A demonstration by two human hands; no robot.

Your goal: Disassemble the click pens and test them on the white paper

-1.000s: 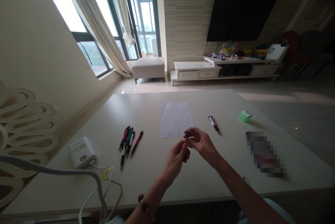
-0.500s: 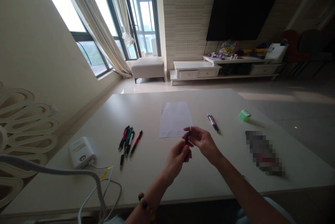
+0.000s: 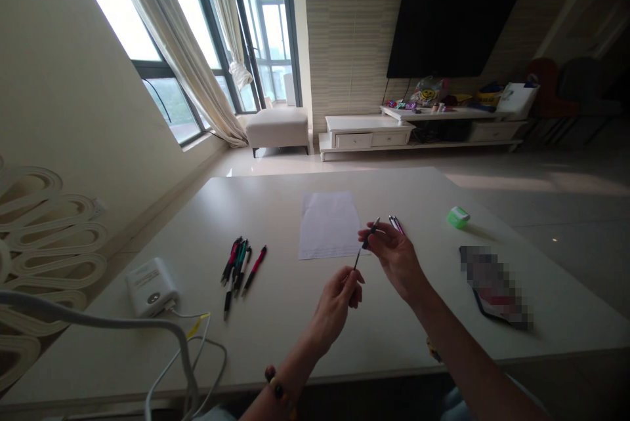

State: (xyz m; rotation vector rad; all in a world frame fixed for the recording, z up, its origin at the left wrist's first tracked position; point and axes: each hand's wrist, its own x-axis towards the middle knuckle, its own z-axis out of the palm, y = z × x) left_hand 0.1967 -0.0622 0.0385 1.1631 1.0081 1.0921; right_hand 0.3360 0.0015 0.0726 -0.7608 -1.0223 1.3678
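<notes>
My left hand point(image 3: 339, 300) is closed around the lower end of a pen, and its fingers hide most of that part. A thin dark refill point(image 3: 357, 258) sticks up from this fist toward the right hand. My right hand point(image 3: 396, 254), higher and to the right, pinches the pen's black grip section point(image 3: 373, 232) with a pale tip. Whether the refill still sits inside that section I cannot tell. Behind the hands lies a white sheet of paper point(image 3: 327, 221). Two pens point(image 3: 396, 224) rest just beyond my right hand, partly covered by it.
Several pens point(image 3: 239, 260) lie in a bunch at left on the white table point(image 3: 285, 342). Farther left are a white power bank point(image 3: 152, 286) and looping cables point(image 3: 224, 355). A green-and-white small box point(image 3: 458, 216) and a blurred-out item point(image 3: 497, 286) lie at right.
My right hand has moved up and right, drawing the black grip section away from my left fist. The thin refill now shows between the hands.
</notes>
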